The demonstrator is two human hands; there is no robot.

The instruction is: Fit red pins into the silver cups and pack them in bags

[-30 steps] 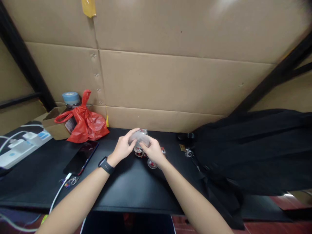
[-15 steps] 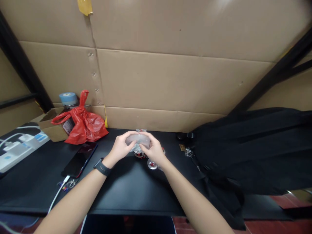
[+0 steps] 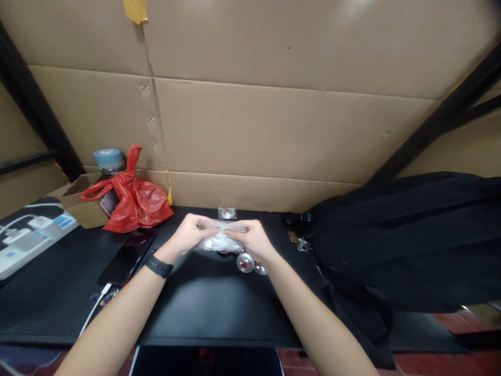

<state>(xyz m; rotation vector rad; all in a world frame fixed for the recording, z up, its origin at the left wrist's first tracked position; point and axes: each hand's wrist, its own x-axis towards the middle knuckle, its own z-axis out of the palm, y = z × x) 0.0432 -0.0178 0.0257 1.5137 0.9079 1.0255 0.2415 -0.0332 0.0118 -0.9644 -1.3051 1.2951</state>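
A clear plastic bag (image 3: pixel 219 242) is stretched between my two hands above the black table. My left hand (image 3: pixel 192 233) pinches its upper left edge, the thumb pointing inward. On the other side my right hand (image 3: pixel 252 237) grips the upper right edge in the same way. What the bag contains, if anything, cannot be made out. Below and beside my right hand lie several round clear discs with red centres, one of them a disc (image 3: pixel 245 262) in full view. Behind the bag, near the wall, a small clear packet (image 3: pixel 227 213) holds a similar round piece.
To the left are a red plastic bag (image 3: pixel 136 201), a cardboard box (image 3: pixel 84 209), a phone (image 3: pixel 127 258) on a white cable and a power strip (image 3: pixel 37 237). A black backpack (image 3: pixel 410 240) fills the right side, with keys (image 3: pixel 302 244) beside it. Cardboard (image 3: pixel 250 130) walls the back.
My hands have moved apart and pulled the bag's top edge taut and flat. Its lower part now hangs below my thumbs, and the packet behind is uncovered.
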